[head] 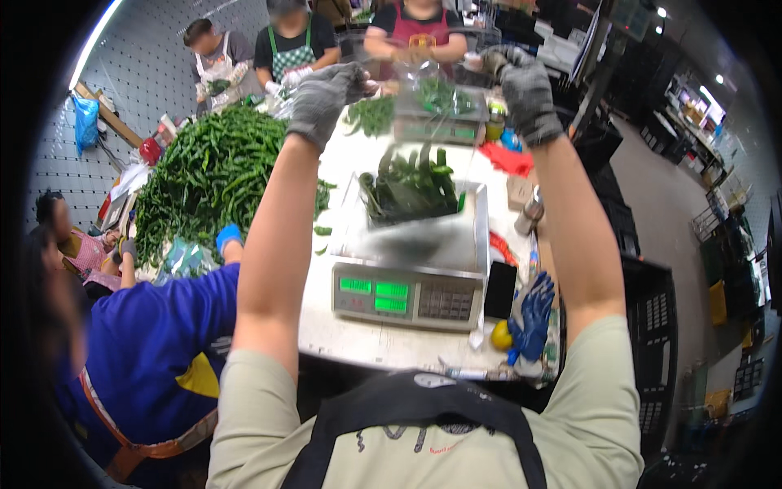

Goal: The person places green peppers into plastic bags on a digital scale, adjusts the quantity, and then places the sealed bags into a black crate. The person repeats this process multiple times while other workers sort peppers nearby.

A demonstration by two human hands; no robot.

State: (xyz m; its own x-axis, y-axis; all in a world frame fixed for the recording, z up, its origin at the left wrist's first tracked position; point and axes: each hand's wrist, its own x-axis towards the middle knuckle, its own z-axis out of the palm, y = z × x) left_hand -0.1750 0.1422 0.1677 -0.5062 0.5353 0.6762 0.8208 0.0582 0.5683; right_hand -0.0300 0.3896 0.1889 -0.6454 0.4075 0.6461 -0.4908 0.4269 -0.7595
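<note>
Both of my hands wear grey knit gloves and are raised wide apart over the table. My left hand [330,98] has its fingers curled in a pinch. My right hand [522,91] is curled the same way, on the far right side. Between and below them, a clear plastic bag of green peppers [415,183] hangs blurred above the scale pan, a dark shadow under it. It appears to be held up by both hands, though the thin film near the fingers is hard to see. The digital scale [406,296] has lit green displays.
A large heap of green peppers [214,165] covers the table's left. A co-worker's blue sleeve [177,305] reaches in beside me. Ahead stand a second scale [437,125] and several people. At right lie a phone [501,290], blue gloves [530,324] and a yellow round object [501,335].
</note>
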